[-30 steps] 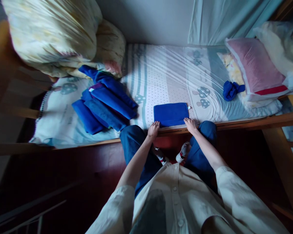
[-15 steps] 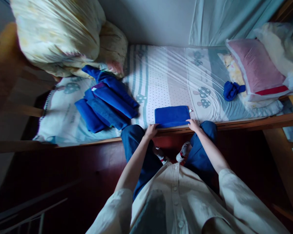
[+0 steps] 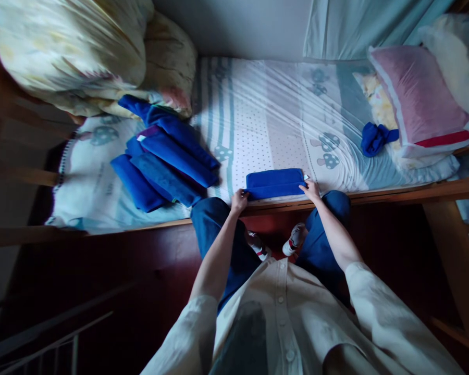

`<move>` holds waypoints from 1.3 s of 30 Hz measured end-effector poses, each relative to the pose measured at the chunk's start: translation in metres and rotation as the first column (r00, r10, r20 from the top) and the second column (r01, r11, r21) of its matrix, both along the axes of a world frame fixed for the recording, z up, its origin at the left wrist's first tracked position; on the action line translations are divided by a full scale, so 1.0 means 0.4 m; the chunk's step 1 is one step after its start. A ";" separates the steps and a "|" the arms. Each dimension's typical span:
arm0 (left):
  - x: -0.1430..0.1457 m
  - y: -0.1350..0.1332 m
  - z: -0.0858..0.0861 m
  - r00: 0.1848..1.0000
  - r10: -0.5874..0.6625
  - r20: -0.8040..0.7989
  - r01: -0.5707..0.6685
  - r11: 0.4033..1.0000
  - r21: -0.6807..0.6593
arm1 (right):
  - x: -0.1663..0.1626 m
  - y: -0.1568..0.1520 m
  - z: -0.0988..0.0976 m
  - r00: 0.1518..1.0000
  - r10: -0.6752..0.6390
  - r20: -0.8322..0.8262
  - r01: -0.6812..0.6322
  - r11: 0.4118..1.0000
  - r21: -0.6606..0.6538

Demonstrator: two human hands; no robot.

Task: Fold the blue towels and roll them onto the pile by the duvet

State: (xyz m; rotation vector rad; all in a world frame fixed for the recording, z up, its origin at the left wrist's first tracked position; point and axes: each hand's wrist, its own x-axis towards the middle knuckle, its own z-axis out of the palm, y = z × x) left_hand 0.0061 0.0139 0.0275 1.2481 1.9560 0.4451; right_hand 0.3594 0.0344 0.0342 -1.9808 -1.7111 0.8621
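Note:
A blue towel [image 3: 274, 179] with a small white tag lies at the front edge of the mattress, its near strip folded over on itself. My left hand [image 3: 239, 202] pinches the near left corner of that fold. On the other side, my right hand [image 3: 310, 190] grips the right end, just below the tag. To the left rests a pile of several folded or rolled blue towels [image 3: 175, 156]. A crumpled blue cloth [image 3: 375, 139] sits farther right, apart from both hands.
The bed [image 3: 266, 114] has a patterned sheet and a wooden front rail [image 3: 406, 197]. Yellowish bedding [image 3: 70, 47] is heaped at the back left. A pink pillow [image 3: 422, 96] lies on the right. My knees press near the rail. White metal bars [image 3: 75, 349] show at lower left.
The near strip of the towel has been turned farther over, away from me, making a wider fold. Both hands have risen slightly with it. The view has shifted a little.

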 end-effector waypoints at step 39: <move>0.010 -0.075 -0.017 0.701 -0.605 -0.378 0.684 0.720 0.116 | -0.051 -0.071 0.059 0.837 0.372 0.402 -0.372 0.925 -0.082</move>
